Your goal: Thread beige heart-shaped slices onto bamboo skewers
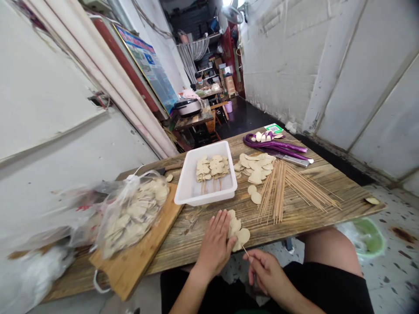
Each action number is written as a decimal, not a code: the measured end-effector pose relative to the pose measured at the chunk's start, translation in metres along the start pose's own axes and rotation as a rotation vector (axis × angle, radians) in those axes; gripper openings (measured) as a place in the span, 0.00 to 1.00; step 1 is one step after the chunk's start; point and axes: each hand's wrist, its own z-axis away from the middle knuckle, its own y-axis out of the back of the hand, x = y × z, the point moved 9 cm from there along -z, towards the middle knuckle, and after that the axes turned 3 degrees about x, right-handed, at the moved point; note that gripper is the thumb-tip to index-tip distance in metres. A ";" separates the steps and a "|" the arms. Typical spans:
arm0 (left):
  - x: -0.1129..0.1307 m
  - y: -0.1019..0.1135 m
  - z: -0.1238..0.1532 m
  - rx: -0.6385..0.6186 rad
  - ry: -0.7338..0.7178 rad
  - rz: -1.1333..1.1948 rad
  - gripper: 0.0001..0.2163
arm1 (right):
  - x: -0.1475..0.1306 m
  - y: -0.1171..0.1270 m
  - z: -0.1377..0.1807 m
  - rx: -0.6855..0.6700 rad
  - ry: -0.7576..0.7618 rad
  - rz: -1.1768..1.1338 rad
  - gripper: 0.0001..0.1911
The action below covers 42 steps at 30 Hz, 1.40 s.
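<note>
My left hand (pixel 214 240) lies with its fingers stretched out along the left side of some thin, round, beige slices (pixel 242 236) near the table's front edge. Its thumb rests against them. In my right hand (pixel 266 272) a thin wooden skewer (pixel 245 250) is pinched, its far end running into these slices. Beyond them stands a white plastic tray (pixel 185 195) with several skewered bunches of slices (pixel 212 168) in it. Two loose slices (pixel 255 197) lie to the right, beside a fanned pile of bare skewers (pixel 276 192). Behind these is a heap of slices (pixel 254 165).
A clear plastic bag of slices (pixel 137 216) sits on a wooden board (pixel 131 274) at left. Purple eggplants (pixel 278 146) and a knife blade (pixel 294 161) lie far right. A green bin (pixel 368 237) stands on the floor. A person (pixel 199 80) sits farther back.
</note>
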 end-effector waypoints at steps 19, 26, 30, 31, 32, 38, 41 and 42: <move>-0.002 -0.010 0.002 0.026 -0.006 -0.040 0.27 | -0.002 -0.017 -0.010 0.002 -0.007 -0.128 0.26; 0.005 0.004 -0.001 0.072 0.022 -0.026 0.26 | 0.003 -0.015 -0.013 0.005 0.013 -0.128 0.21; 0.031 0.009 -0.028 0.108 0.001 0.148 0.23 | 0.006 -0.014 -0.015 0.011 0.025 -0.118 0.18; 0.037 0.007 -0.039 0.095 -0.003 0.226 0.21 | 0.007 -0.014 -0.015 0.010 0.027 -0.114 0.18; 0.043 0.004 -0.051 0.092 -0.005 0.296 0.20 | 0.007 -0.014 -0.015 0.008 0.028 -0.111 0.17; 0.057 -0.007 -0.133 0.193 -0.017 0.345 0.18 | 0.011 -0.015 -0.016 -0.007 0.022 -0.101 0.14; 0.047 -0.014 -0.168 0.188 0.129 0.202 0.16 | 0.012 -0.016 -0.016 -0.013 0.023 -0.095 0.15; 0.043 -0.015 -0.177 0.185 0.179 0.150 0.16 | 0.012 -0.015 -0.016 -0.015 0.025 -0.093 0.15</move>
